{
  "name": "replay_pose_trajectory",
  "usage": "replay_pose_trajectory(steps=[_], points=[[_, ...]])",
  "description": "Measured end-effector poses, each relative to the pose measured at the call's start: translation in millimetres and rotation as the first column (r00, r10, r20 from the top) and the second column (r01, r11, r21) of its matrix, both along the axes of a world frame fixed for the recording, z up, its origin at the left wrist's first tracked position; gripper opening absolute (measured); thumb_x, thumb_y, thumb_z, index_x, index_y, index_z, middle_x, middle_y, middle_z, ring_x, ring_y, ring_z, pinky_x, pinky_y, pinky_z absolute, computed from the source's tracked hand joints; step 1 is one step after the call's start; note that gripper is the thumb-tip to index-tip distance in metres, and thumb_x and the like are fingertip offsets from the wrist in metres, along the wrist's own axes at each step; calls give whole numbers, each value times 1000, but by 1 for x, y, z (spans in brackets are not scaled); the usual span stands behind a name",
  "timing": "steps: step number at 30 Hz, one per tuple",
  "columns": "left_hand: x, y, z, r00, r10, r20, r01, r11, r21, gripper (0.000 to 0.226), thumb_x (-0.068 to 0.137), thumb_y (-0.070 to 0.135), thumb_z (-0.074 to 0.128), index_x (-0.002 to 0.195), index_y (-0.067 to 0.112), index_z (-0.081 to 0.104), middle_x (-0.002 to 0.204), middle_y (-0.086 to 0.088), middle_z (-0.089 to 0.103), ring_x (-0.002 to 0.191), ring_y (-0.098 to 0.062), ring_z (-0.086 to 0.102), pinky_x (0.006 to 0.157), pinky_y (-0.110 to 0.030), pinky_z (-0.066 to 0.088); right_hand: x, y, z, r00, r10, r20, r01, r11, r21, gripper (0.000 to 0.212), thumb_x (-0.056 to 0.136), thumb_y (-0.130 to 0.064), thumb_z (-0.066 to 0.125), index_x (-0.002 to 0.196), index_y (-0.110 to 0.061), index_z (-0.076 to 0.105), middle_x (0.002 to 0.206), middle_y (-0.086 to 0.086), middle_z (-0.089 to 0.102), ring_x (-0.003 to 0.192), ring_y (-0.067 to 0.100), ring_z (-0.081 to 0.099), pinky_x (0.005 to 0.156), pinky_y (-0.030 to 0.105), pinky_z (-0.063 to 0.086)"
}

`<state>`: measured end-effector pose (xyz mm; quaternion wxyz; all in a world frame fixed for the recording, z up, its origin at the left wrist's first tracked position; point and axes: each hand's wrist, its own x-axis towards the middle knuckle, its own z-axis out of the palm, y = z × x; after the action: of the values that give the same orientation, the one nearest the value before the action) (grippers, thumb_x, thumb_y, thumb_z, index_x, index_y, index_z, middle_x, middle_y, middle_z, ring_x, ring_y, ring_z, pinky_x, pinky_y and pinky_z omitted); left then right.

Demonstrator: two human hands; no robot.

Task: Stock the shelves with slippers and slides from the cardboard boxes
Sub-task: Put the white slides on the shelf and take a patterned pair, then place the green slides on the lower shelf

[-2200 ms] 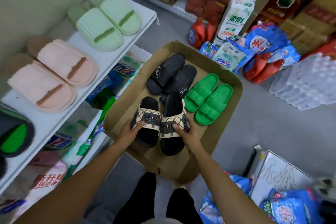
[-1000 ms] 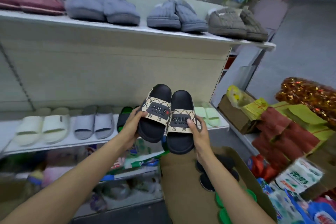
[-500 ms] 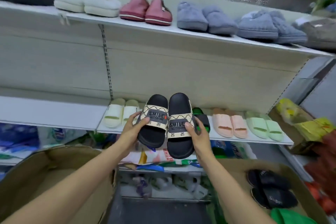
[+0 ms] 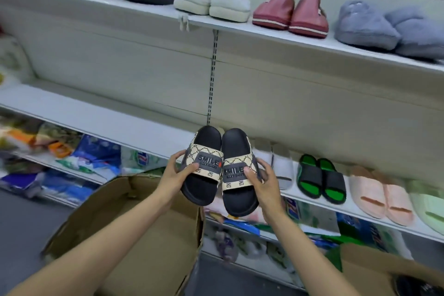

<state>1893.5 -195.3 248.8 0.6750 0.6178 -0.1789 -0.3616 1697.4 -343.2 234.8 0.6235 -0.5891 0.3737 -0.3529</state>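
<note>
**One pair in the air, a long bare stretch of shelf waiting**

A pair of black slides with patterned beige straps (image 4: pixel 217 170) is being held side by side, toes up, just in front of the middle shelf (image 4: pixel 101 119) and above its front edge. The left slide is being gripped by the left hand (image 4: pixel 174 175), thumb laid over the strap and fingers curled round the outer side; the right slide is being pinched by the right hand (image 4: pixel 263 181) in the same way, thumb on the strap, fingers behind the sole. The pair is not yet being set down.

To the right of the held pair, the shelf is already being filled: a pale grey pair (image 4: pixel 280 168), a black and green pair (image 4: pixel 320 176), a peach pair (image 4: pixel 382 193) and a light green pair (image 4: pixel 430 209) are being displayed in a row. The stretch of shelf to the left is being left bare, so that is judged the likely landing spot.

Below the arms, an open cardboard box (image 4: pixel 134 230) is being shown with nothing visible inside. At the lower right, a second box (image 4: pixel 374 264) is being glimpsed, with something dark just visible in it, so more stock is probably being left to shelve. The upper shelf (image 4: pixel 288 36) is being occupied by plush slippers. By this reading, the job is well under way but not done.
</note>
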Motion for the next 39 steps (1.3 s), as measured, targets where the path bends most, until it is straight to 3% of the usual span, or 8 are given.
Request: replay_pose_trajectory(steps=[6, 10, 17, 19, 23, 27, 34, 39], points=[[42, 14, -19, 999, 53, -8, -53, 997, 50, 54, 88, 15, 74, 136, 26, 50, 119, -9, 68, 104, -24, 68, 92, -39, 55, 49, 6, -15, 998, 58, -13, -57, 998, 39, 38, 81, -33, 80, 114, -39, 62, 110, -3, 74, 108, 17, 68, 93, 38, 56], [76, 24, -39, 999, 48, -27, -45, 995, 86, 58, 87, 18, 76, 138, 24, 50, 121, -11, 69, 110, -27, 68, 100, -45, 53, 80, 20, -28, 999, 44, -14, -43, 994, 104, 52, 72, -43, 86, 117, -34, 63, 109, -1, 75, 104, 17, 70, 95, 44, 56], [151, 35, -63, 996, -28, -81, 38, 992, 121, 52, 89, 23, 74, 135, 30, 51, 112, -6, 70, 100, -20, 70, 79, -30, 56, 148, 50, -49, 997, -64, -30, 69, 980, 185, 37, 85, -25, 77, 118, -27, 61, 119, 9, 70, 108, 23, 69, 78, 26, 59], [179, 38, -67, 993, -40, -108, 56, 987, 149, 51, 88, 25, 75, 133, 30, 52, 111, -5, 69, 98, -19, 69, 83, -36, 57, 172, 61, -55, 994, -97, -47, 104, 978, 180, 41, 80, -34, 81, 116, -31, 61, 121, 10, 70, 109, 23, 68, 84, 32, 60], [239, 47, -74, 983, -99, -153, 125, 978, 166, 76, 68, 46, 85, 135, 35, 51, 124, -6, 69, 109, -23, 69, 99, -48, 54, 225, 85, -64, 987, -155, -31, 158, 960, 230, 83, 46, -66, 89, 117, -32, 62, 121, 6, 70, 109, 22, 69, 86, 37, 60], [287, 46, -90, 979, -84, -185, 122, 971, 207, 52, 86, 32, 76, 132, 34, 52, 124, -8, 68, 111, -26, 66, 100, -48, 53, 273, 96, -74, 979, -204, -24, 203, 942, 267, 82, 47, -59, 92, 117, -30, 62, 127, 3, 67, 117, 21, 65, 99, 42, 54], [331, 12, -102, 970, -48, -239, 106, 966, 235, 45, 92, 26, 71, 130, 32, 50, 109, -2, 67, 94, -18, 66, 69, -33, 56, 326, 67, -93, 966, -255, -49, 258, 917, 304, 59, 64, -43, 91, 114, -38, 60, 129, 1, 66, 122, 21, 62, 104, 47, 51], [351, -28, -110, 966, -51, -252, 117, 961, 252, 48, 90, 25, 72, 133, 32, 52, 118, -9, 68, 99, -24, 68, 68, -34, 57, 346, 33, -106, 960, -276, -43, 273, 896, 350, 52, 79, -25, 84, 123, -27, 58, 119, 6, 70, 108, 25, 69, 95, 50, 56]])
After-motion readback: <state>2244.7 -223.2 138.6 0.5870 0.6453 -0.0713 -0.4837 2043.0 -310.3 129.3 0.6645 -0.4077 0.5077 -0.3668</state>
